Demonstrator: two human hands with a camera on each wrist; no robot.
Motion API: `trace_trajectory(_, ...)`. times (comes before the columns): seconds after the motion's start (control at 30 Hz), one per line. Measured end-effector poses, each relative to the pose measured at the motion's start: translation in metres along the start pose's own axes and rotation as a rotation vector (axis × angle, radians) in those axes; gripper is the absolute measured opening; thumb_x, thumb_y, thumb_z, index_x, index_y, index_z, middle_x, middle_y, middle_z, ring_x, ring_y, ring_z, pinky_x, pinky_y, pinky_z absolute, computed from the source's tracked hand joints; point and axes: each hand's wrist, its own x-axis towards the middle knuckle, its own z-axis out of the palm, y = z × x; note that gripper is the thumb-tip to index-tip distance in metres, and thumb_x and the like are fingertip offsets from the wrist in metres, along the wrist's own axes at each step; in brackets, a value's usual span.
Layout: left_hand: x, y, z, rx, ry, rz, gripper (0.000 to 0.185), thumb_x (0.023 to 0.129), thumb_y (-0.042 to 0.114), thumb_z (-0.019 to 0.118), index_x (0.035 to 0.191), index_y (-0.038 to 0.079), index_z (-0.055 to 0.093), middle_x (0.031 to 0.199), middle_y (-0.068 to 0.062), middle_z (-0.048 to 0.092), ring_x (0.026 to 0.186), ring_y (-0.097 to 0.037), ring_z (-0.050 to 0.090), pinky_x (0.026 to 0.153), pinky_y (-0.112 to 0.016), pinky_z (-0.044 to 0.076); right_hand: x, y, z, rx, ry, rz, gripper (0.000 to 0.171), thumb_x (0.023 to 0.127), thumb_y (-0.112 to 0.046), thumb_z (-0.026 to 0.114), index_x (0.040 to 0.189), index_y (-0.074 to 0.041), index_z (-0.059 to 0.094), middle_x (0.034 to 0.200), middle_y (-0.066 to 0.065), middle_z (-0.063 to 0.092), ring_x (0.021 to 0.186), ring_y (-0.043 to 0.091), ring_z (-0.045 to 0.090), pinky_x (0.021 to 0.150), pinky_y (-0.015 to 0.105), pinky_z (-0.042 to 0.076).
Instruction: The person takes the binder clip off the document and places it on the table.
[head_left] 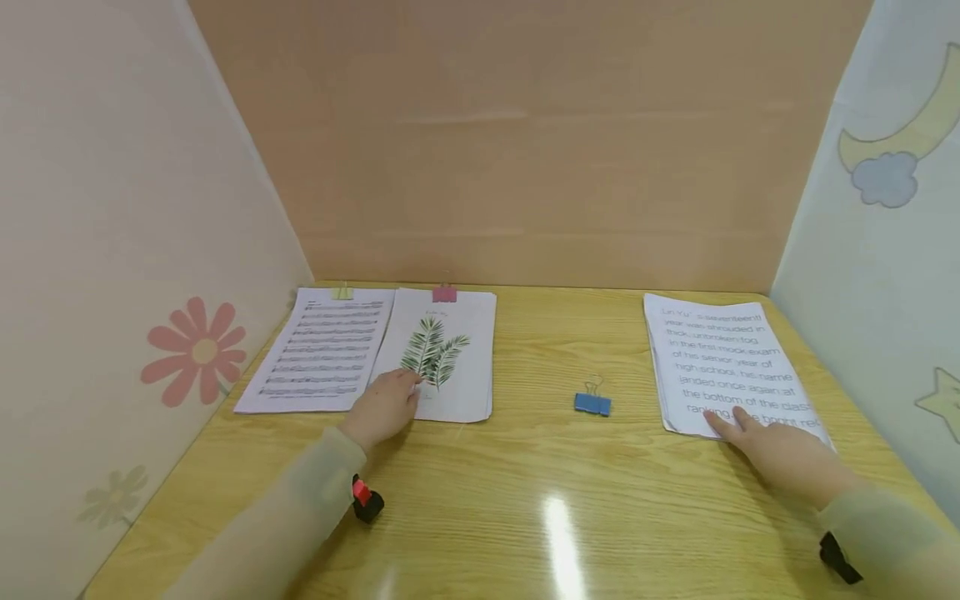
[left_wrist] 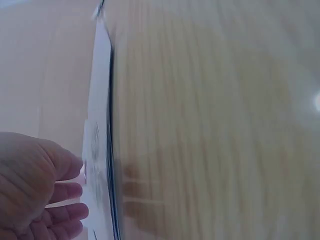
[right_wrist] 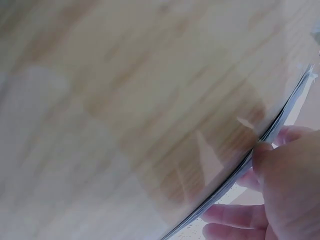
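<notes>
Over the near part of a paper stack with a green palm-leaf print point(head_left: 465, 383), my left hand point(head_left: 385, 407) reaches in with loosely bent fingers; whether the fingertips touch the sheet cannot be told. A red binder clip point(head_left: 445, 294) sits on that stack's far edge. Sheet music point(head_left: 322, 354) lies beside it, with a yellow binder clip point(head_left: 342, 293) on top. At the right, my right hand point(head_left: 787, 454) rests on the near edge of a stack of large printed text point(head_left: 720, 350). Its thumb point(right_wrist: 262, 157) is against the stack's edge, the other fingers spread over the paper.
A blue binder clip point(head_left: 592, 404) lies on the wooden table point(head_left: 517, 467) between the stacks, its wire handles pointing away. Pale walls with flower and moon drawings stand at both sides, and a brown panel point(head_left: 510, 150) closes the back.
</notes>
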Motion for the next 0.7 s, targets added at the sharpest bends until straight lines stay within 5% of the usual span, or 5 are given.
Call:
trace_trajectory(0.13,0.001,-0.016,-0.005,0.064,-0.092,-0.082,0.044,0.096,0.020,0.058,0.133,-0.004,0.052,0.137,-0.021,0.051,0.125,-0.039,0.048,0.104,-0.049,0.037,0.000,0.005,-0.002,-0.034,0.023,-0.027,0.053,0.093,-0.004,0.053,0.145,-0.014,0.042,0.131,0.034,0.049,0.090,0.047,0.063,0.075,0.057,0.049)
trace_trajectory(0.33,0.001,-0.020,-0.008,0.141,-0.216,-0.064,0.054,0.097,0.029,0.057,0.139,-0.004,0.046,0.145,-0.021,0.042,0.130,-0.039,0.043,0.106,-0.050,0.033,-0.001,0.006,-0.006,-0.035,0.023,-0.046,0.052,0.093,-0.004,0.054,0.143,-0.013,0.043,0.128,0.034,0.051,0.091,0.048,0.062,0.077,0.058,0.048)
trace_trajectory(0.47,-0.001,-0.009,-0.003,0.189,-0.230,-0.019,0.054,0.097,0.034,0.057,0.138,-0.001,0.049,0.142,-0.016,0.047,0.128,-0.035,0.046,0.105,-0.047,0.036,-0.002,0.004,-0.007,-0.019,0.006,-0.038,0.051,0.093,-0.005,0.054,0.143,-0.012,0.044,0.129,0.034,0.051,0.092,0.048,0.062,0.077,0.059,0.048)
trace_trajectory(0.7,-0.017,0.033,0.005,0.214,-0.240,0.100,0.054,0.096,0.037,0.057,0.136,0.001,0.053,0.140,-0.015,0.050,0.127,-0.033,0.048,0.105,-0.043,0.037,0.002,0.006,-0.004,-0.034,0.034,-0.058,0.051,0.092,-0.002,0.055,0.141,-0.010,0.047,0.126,0.035,0.051,0.087,0.049,0.062,0.075,0.058,0.048)
